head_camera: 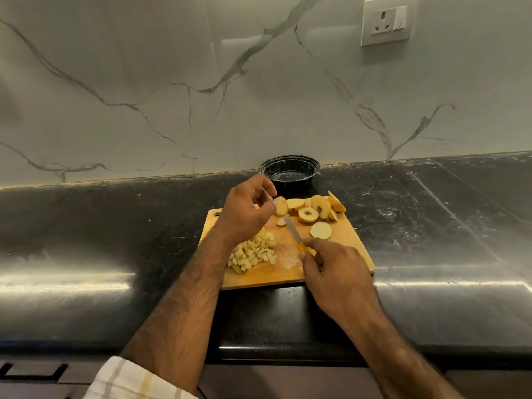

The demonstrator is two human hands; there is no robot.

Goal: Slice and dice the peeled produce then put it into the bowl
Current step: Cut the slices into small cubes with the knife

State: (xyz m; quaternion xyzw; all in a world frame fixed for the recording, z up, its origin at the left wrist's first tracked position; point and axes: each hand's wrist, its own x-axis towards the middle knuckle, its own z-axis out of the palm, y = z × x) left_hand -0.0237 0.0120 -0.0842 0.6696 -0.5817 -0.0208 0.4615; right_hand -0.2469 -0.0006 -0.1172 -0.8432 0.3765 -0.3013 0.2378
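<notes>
Left hand (247, 210) pinching a slice (280, 205) above the far side of the wooden board (288, 272), right hand (336, 272) gripping a yellow-handled knife (296, 236), diced pile (253, 253) near left, uncut slices (316, 211) far right, black bowl (289, 174) beyond the board

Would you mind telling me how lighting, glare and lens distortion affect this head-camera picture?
In the head view, strong glare streaks the black countertop on both sides of the cutting board; the wide lens bows the counter's back edge; lighting is dim and warm; the black bowl nearly merges with the counter; the diced pieces stay readable.
</notes>
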